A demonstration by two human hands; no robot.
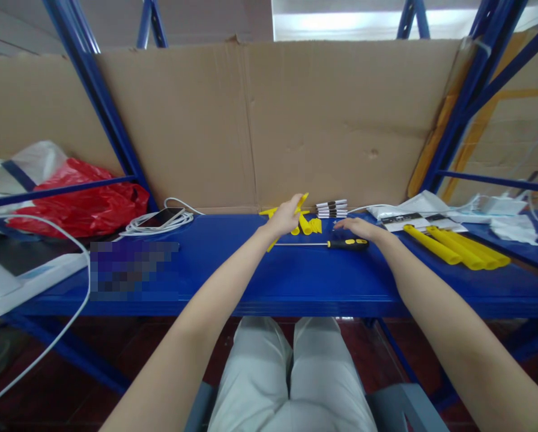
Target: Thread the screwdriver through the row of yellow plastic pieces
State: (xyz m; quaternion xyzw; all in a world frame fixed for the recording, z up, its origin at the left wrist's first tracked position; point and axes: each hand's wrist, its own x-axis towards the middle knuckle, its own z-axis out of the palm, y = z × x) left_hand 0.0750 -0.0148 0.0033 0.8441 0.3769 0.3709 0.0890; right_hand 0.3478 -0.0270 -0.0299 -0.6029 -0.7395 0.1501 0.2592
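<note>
Brown cardboard [341,126] spans the upper frame behind a blue tabletop [215,270]. A red plastic bag [93,204] fills the left side, and yellow tubes [456,248] lie side by side at the right; a bump to the tubes might set them rolling. Centre frame, a screwdriver [343,244] lies just nearer the viewer than the hands, where a trailing wrist could knock it. The left hand [283,219] is closed around a slim yellow piece [302,203], slanting upward right at centre; a loose grip could drop it among the smaller yellow parts [304,225] beside it. Well apart from it, the right hand [356,226] reaches with bent fingers toward tiny bits; whether it pinches any, I cannot tell, and a careless sweep could scatter them.
</note>
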